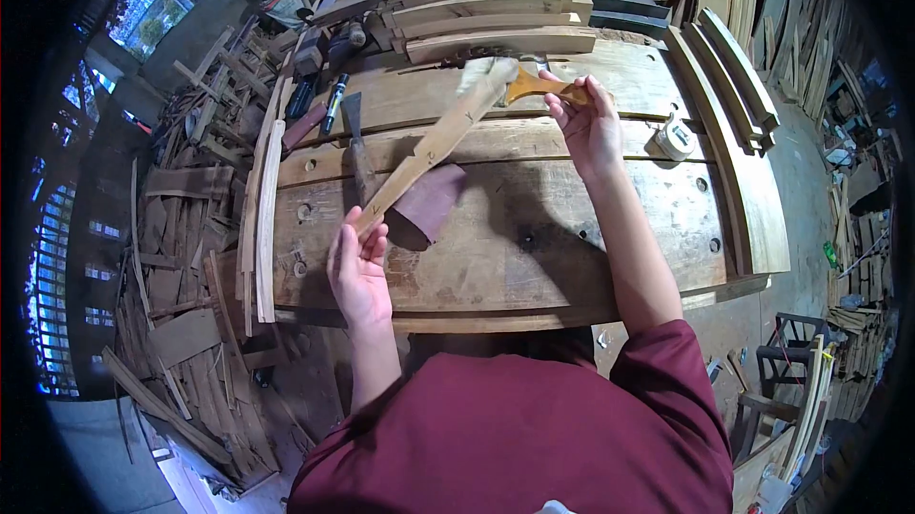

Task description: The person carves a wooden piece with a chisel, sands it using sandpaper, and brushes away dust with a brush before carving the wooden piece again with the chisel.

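Observation:
My left hand [362, 271] grips the lower end of a long flat wooden strip [431, 150] with dark marks, held slantwise above the workbench [457, 276]. In my right hand [593, 128] is the handle of a brush [538, 87] with an orange-brown handle and pale bristles. The bristles are at the strip's upper end; whether they touch it I cannot tell. Below the strip, a purple-brown sheet [434, 204] lies on the bench, with a chisel-like tool [359, 156] to its left.
A white round container [675, 138] stands at the bench's right. A marker [335, 104] lies at the left, near dark tools. Stacked wooden pieces [496, 13] line the back, and long curved boards [729, 152] the right edge. Scrap wood [191, 276] is piled on the left.

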Motion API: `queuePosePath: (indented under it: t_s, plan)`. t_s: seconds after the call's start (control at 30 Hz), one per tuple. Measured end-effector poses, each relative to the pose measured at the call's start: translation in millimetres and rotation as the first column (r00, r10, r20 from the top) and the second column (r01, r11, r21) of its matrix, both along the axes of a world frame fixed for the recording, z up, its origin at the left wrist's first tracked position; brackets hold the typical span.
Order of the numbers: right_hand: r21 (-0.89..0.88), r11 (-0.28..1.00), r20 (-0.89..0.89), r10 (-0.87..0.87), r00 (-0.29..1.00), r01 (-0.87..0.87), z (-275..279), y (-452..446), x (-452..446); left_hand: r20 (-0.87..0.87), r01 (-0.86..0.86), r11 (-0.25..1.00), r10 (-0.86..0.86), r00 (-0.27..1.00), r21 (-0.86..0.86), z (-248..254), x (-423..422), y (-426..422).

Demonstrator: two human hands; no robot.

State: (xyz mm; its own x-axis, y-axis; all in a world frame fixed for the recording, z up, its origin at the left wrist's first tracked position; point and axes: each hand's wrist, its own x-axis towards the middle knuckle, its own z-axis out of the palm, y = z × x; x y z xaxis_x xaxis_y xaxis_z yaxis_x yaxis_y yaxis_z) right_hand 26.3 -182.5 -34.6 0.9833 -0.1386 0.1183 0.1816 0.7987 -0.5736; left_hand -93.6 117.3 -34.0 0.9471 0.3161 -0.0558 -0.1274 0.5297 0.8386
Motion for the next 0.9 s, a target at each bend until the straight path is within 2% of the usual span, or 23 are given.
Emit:
queuePosePath:
  t_s: [0.07, 0.13, 0.17, 0.2, 0.23, 0.27, 0.33, 0.4, 0.47, 0.53, 0.67, 0.8, 0.9]
  plan:
    - [-0.007, 1.0, 0.009, 0.004, 1.0, -0.004, 1.2, -0.6, 0.2, 0.028, -0.023, 1.0, 0.023, 0.999, -0.013, -1.6, -3.3, -0.4]
    - [0.097, 0.994, -0.023, 0.043, 0.999, -0.041, 1.4, -0.9, -0.4, 0.25, -0.119, 0.992, 0.105, 0.963, 0.04, -1.3, -6.7, -2.8]
    - [0.095, 0.995, -0.023, 0.044, 0.999, -0.042, 1.0, -2.1, -0.2, 0.296, -0.168, 0.985, 0.146, 0.944, 0.05, -0.5, -7.4, -4.6]
    - [0.174, 0.983, -0.033, 0.068, 0.997, -0.061, 0.4, -3.3, -0.1, 0.346, -0.176, 0.982, 0.139, 0.928, 0.076, 0.6, -7.9, -3.2]
    - [0.253, 0.964, -0.042, 0.094, 0.995, -0.08, -0.3, -4.2, 0.4, 0.357, -0.18, 0.983, 0.155, 0.921, 0.038, 1.6, -7.3, -3.1]
    - [0.253, 0.964, -0.041, 0.099, 0.994, -0.085, -0.8, -4.9, 0.6, 0.37, -0.185, 0.983, 0.171, 0.913, 0.0, 3.4, -6.6, -3.1]
    - [0.398, 0.91, -0.082, 0.158, 0.984, -0.113, 3.1, -3.6, -1.6, 0.389, -0.157, 0.988, 0.145, 0.91, -0.001, -1.5, -5.9, -1.2]
    - [0.421, 0.899, -0.098, 0.176, 0.979, -0.12, 4.3, -0.3, -2.3, 0.408, -0.124, 0.992, 0.114, 0.906, -0.001, -6.2, -5.4, -1.7]
    - [0.525, 0.833, -0.084, 0.257, 0.963, -0.177, 3.0, 3.0, -2.5, 0.412, -0.125, 0.991, 0.095, 0.906, 0.048, -10.6, -6.0, -7.4]
    - [0.516, 0.837, -0.09, 0.264, 0.96, -0.182, 6.1, 6.1, -5.9, 0.433, -0.105, 0.993, 0.073, 0.899, 0.05, -10.2, -5.4, -12.9]
    - [0.388, 0.894, -0.116, 0.288, 0.951, -0.224, 9.9, 11.7, -11.6, 0.4, -0.086, 0.993, 0.047, 0.915, 0.08, -5.5, -6.3, -27.4]
    - [0.49, 0.864, -0.083, 0.176, 0.981, -0.114, 11.0, -10.0, -5.4, 0.44, -0.06, 0.981, -0.027, 0.898, 0.183, -12.4, -8.8, -20.2]
    - [0.628, 0.75, 0.079, 0.201, 0.976, -0.205, 4.0, -33.4, 2.6, 0.456, -0.054, 0.979, -0.043, 0.889, 0.198, -15.0, -12.2, -9.9]
